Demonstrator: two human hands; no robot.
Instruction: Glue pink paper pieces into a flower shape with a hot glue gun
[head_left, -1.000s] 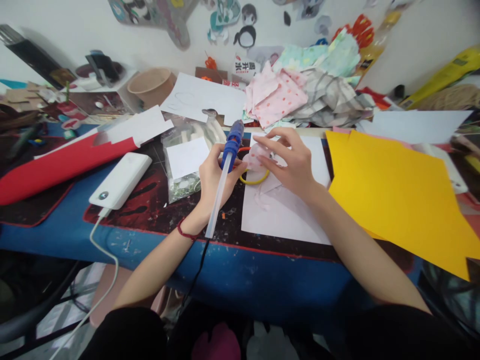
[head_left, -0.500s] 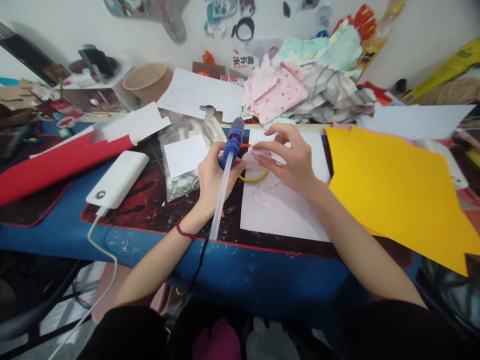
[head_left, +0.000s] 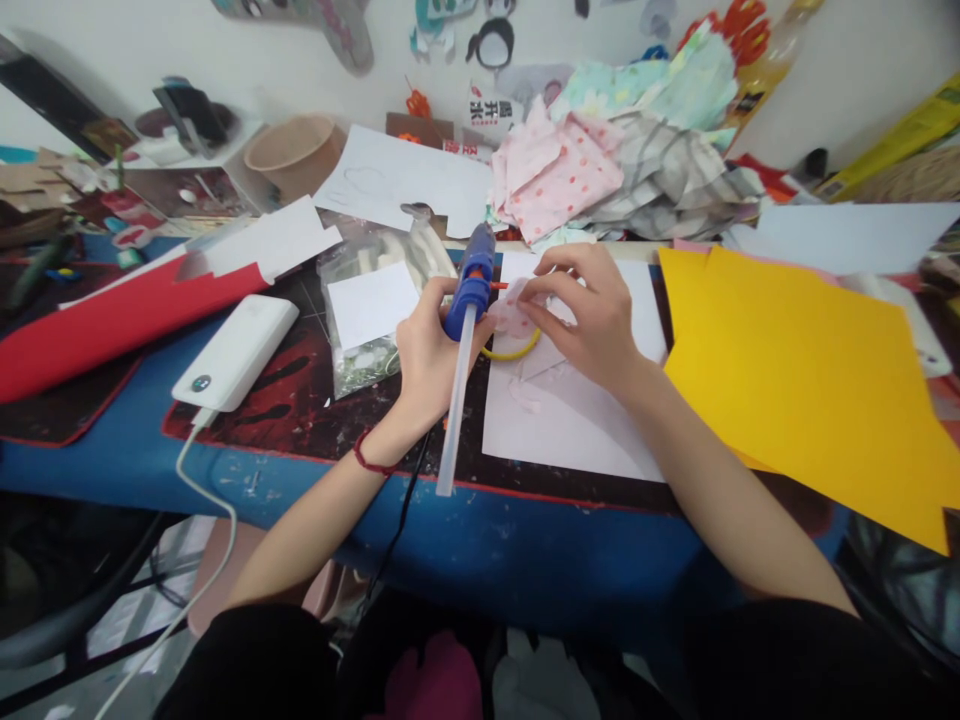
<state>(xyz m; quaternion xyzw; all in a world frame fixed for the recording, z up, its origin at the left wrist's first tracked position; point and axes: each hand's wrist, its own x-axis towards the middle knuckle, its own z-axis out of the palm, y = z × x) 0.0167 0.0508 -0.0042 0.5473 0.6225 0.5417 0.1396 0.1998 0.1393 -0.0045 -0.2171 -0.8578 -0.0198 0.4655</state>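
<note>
My left hand (head_left: 430,350) is closed around a blue hot glue gun (head_left: 470,300), and a long clear glue stick (head_left: 455,420) juts from its back toward me. Between my right hand's (head_left: 589,310) thumb and fingers is the edge of a small pink dotted fabric piece (head_left: 512,312), just right of the glue gun. My left fingertips come close to that fabric; whether they hold it too I cannot tell. A yellow ring (head_left: 514,352) shows under the fabric, partly hidden by it and my hands. Beneath lies a white sheet of paper (head_left: 570,430).
Yellow sheets (head_left: 810,390) lie on the right. A white power bank (head_left: 236,355) with a cable, red sheet (head_left: 135,315) and clear plastic bag (head_left: 360,375) are on the left. Heaped fabric (head_left: 559,175) and a beige pot (head_left: 296,155) stand along the back.
My right fingers have closed more on the pink fabric and lifted its edge slightly. The glue gun has turned a little, its stick's rear end shifting right.
</note>
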